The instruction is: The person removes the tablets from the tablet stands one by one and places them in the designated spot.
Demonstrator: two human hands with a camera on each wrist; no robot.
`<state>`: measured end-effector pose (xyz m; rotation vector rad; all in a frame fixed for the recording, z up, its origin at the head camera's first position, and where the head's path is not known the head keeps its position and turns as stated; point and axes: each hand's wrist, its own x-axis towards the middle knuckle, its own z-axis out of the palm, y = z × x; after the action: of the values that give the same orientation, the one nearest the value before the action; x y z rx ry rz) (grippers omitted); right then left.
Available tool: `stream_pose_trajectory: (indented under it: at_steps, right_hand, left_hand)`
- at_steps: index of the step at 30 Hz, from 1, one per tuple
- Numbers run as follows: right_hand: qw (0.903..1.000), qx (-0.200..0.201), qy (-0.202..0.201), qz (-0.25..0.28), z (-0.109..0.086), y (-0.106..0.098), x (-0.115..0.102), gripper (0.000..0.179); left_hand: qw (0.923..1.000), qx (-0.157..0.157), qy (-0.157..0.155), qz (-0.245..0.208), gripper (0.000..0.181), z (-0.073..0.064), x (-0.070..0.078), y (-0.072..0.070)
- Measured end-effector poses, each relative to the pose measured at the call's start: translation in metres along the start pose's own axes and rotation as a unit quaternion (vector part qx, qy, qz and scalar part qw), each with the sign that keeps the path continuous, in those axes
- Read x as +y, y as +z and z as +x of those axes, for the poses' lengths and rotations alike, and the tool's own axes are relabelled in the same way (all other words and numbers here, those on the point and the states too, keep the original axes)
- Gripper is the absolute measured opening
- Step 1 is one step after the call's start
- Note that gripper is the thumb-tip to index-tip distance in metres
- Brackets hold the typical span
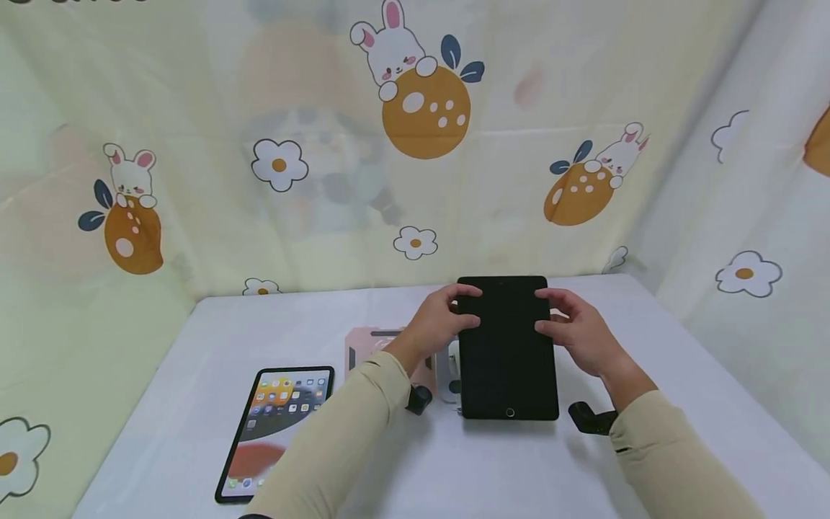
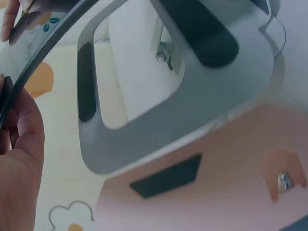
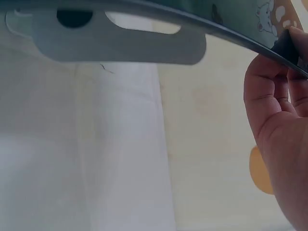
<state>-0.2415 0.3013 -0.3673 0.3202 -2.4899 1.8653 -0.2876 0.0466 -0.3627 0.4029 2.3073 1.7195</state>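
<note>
A tablet with a dark screen and a round home button at its bottom edge is held between both hands. My left hand pinches its left edge near the top. On the opposite edge, my right hand pinches at about the same height. Both wrist views show the tablet's thin edge between finger and thumb. Behind and partly hidden by the tablet lies a grey frame-like piece with dark pads. Beside that is a pink piece with a dark pad, partly covered by my left arm in the head view.
A second tablet with a lit home screen lies on the white table at the left. Black wrist camera mounts jut out near my sleeves. A curtain with rabbits and flowers hangs behind the table.
</note>
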Motion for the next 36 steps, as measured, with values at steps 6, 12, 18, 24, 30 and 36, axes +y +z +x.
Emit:
stream_pose_trajectory:
  at_steps: [6,12,18,24,30,36]
  right_hand:
    - [0.9999,-0.003,0.004,-0.015,-0.010,-0.012,0.002,0.051]
    - [0.9988,0.004,0.006,-0.048,-0.023,-0.027,0.011,0.048]
    - [0.9997,0.001,-0.008,-0.022,-0.036,-0.040,0.024,0.042]
    - [0.9999,0.002,-0.014,0.004,-0.048,-0.051,0.038,0.042]
    - [0.9994,0.021,0.014,-0.022,-0.059,-0.056,0.048,0.040]
    - [0.9990,0.026,0.014,-0.033,-0.066,-0.060,0.053,0.037]
  left_hand:
    - [0.9998,-0.006,0.009,0.016,0.034,-0.003,0.001,0.012]
    - [0.9996,-0.021,0.009,0.015,0.033,-0.006,0.002,0.029]
    - [0.9995,-0.032,0.004,0.004,0.033,-0.008,-0.004,0.047]
    - [0.9988,-0.049,0.002,0.004,0.036,-0.010,-0.009,0.063]
    - [0.9973,-0.073,-0.006,-0.001,0.042,-0.012,-0.013,0.076]
    - [0.9941,-0.108,-0.010,0.009,0.048,-0.012,-0.015,0.081]
